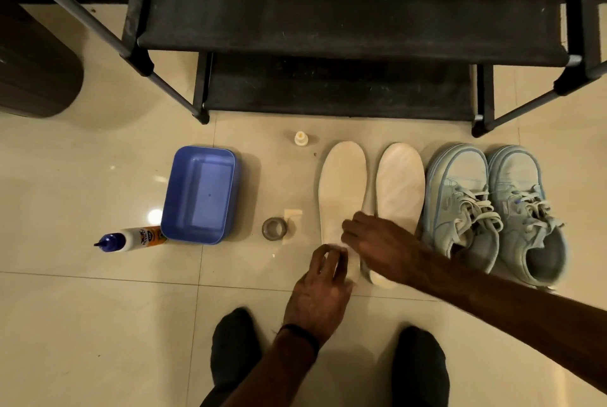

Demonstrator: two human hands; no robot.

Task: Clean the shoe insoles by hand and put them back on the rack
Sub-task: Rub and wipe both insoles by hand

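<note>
A: What are the hands doing?

B: The left hand (pixel 323 270) curls its grip around something pale, maybe a wipe, at the heel of the left insole (pixel 341 191). The right hand (pixel 374 242) presses down flat, fingers relaxed, holding nothing.

A: And how do the 2 insoles lie?

B: On the floor (pixel 98 308), the other insole (pixel 399 190) just beside, long axes running away toward the rack (pixel 351 42). The left hand looks nearer for wiping.
</note>
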